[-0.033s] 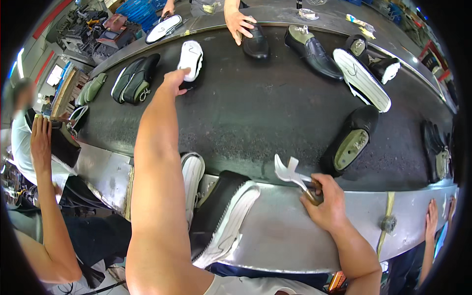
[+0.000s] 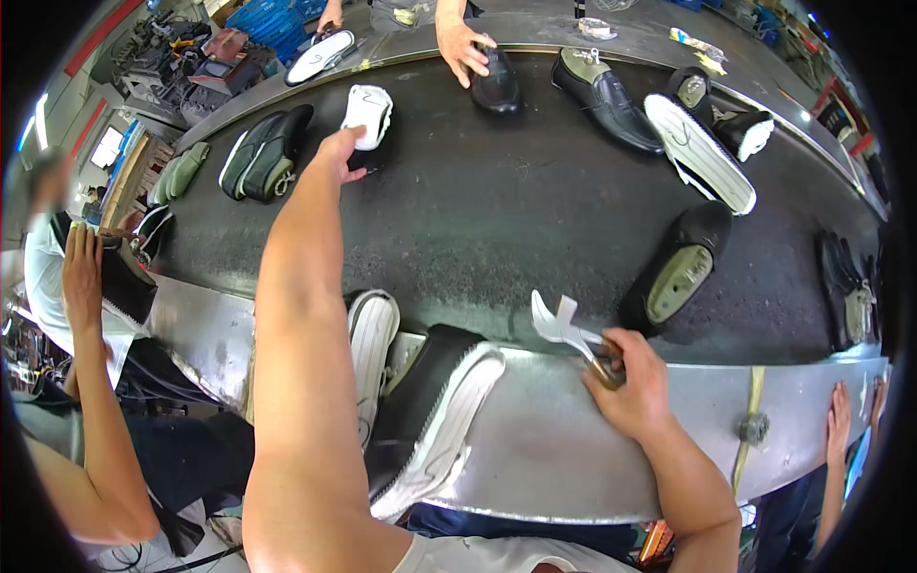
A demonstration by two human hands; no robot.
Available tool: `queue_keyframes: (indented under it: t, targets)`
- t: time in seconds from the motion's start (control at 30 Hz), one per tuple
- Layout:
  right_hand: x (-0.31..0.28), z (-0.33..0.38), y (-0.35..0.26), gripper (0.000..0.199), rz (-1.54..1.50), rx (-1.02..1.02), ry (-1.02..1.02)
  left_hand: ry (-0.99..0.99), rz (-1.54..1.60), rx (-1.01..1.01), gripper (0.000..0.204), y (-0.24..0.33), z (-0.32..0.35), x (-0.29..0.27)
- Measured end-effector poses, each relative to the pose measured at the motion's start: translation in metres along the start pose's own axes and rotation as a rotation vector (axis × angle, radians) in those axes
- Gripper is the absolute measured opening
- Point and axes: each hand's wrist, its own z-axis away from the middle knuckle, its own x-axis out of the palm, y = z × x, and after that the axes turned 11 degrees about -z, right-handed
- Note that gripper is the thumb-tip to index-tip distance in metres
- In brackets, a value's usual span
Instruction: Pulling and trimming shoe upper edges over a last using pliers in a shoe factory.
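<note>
My left arm reaches across the dark belt, and my left hand (image 2: 342,155) closes on the near end of a shoe with a white sole (image 2: 369,107) turned up. The thumb sticks out beside it; the other fingers are partly hidden. Low over the belt's near edge, my right hand (image 2: 632,382) is wrapped round the handles of metal lasting pincers (image 2: 562,328), their curved jaw pointing left. By my left forearm lie a white-soled shoe (image 2: 374,329) and a dark shoe upper with a stitched white sole (image 2: 447,420). Right of the pincers sits a black shoe (image 2: 680,267) with a green last inside.
Black shoes (image 2: 266,158) stand left on the belt. Farther right are a black loafer (image 2: 611,100) and a white-soled shoe (image 2: 702,155). Across the belt, another person's hand (image 2: 465,53) touches a black shoe (image 2: 497,86). Co-workers' hands (image 2: 84,277) are at both sides.
The white-soled shoe at my left hand has tilted a little and looks shorter. My right hand and the pincers have hardly moved; the whole view has shifted slightly.
</note>
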Motion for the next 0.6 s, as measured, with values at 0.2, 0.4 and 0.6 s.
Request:
queue_keyframes:
  t: [0.2, 0.4, 0.6]
  targets:
    - [-0.001, 0.005, -0.014, 0.053, -0.018, 0.130, -0.011, -0.114, 0.326, 0.114, 0.052, -0.008, 0.177, -0.051]
    - [-0.003, 0.040, 0.002, 0.056, -0.112, -0.112, 0.297, -0.038, 0.246, 0.798, 0.060, -0.056, 0.404, -0.128]
    - [-0.033, 0.222, -0.020, 0.053, -0.381, 0.097, 0.268, 0.015, 0.248, 1.266, 0.061, -0.136, 0.601, -0.062]
